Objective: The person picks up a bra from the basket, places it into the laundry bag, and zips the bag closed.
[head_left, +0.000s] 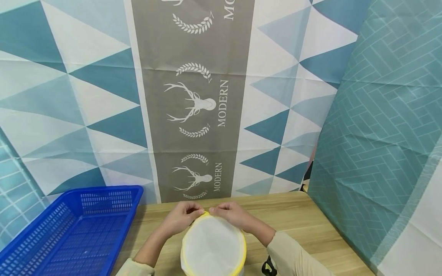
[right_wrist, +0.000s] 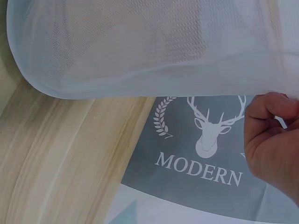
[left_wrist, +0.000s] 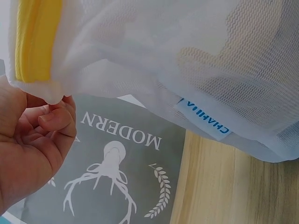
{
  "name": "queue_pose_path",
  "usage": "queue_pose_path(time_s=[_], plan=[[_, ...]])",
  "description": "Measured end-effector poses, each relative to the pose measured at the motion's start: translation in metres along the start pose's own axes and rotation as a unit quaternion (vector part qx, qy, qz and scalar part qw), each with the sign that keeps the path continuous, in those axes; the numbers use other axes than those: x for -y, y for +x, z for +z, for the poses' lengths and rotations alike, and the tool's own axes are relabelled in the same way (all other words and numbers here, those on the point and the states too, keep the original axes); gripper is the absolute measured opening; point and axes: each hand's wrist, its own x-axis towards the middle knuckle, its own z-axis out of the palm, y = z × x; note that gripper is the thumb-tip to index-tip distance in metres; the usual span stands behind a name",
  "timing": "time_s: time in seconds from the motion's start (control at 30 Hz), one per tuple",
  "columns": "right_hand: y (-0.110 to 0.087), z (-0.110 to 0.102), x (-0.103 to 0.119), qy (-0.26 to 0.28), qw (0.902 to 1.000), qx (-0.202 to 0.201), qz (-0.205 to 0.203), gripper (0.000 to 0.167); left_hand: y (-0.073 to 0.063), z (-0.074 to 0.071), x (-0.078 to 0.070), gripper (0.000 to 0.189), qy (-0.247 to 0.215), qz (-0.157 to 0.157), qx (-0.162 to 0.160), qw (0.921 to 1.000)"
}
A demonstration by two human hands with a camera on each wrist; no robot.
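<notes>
A white mesh laundry bag with yellow edging stands in front of me, its round end facing up in the head view. My left hand pinches its far edge between thumb and fingers. Just to the right, my right hand pinches the same edge, a small gap from the left. In the left wrist view, yellow trim runs above the left fingertips, and a label with blue letters is sewn on the side. The right wrist view shows the mesh side hanging beside my curled right fingers.
A blue plastic basket with slotted walls stands at the left on the wooden table. Patterned cloth hangs behind the table, and a teal cloth closes off the right side. A small black object shows beside the right sleeve.
</notes>
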Motion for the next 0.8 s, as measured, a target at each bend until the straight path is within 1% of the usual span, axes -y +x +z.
queue_pose_path(time_s=[0.13,0.3,0.6,0.8], plan=[[0.0015,-0.0008,0.0022,-0.002,0.9999,0.010,0.000,0.036,0.0018,-0.0002,-0.0008,0.020,0.008,0.007,0.002,0.9999],[0.0020,-0.0003,0.0050,-0.009,0.9997,0.020,-0.008,0.033,0.0043,0.0010,-0.0009,0.019,0.012,0.015,0.002,0.9998],[-0.0005,0.0032,0.0065,-0.010,0.9998,0.008,-0.012,0.033,0.0051,0.0031,-0.0008,0.018,0.005,0.005,0.002,1.0000],[-0.0012,0.0031,0.0045,0.002,0.9998,0.011,-0.015,0.032,0.0042,0.0031,-0.0012,0.018,0.001,0.004,0.002,1.0000]])
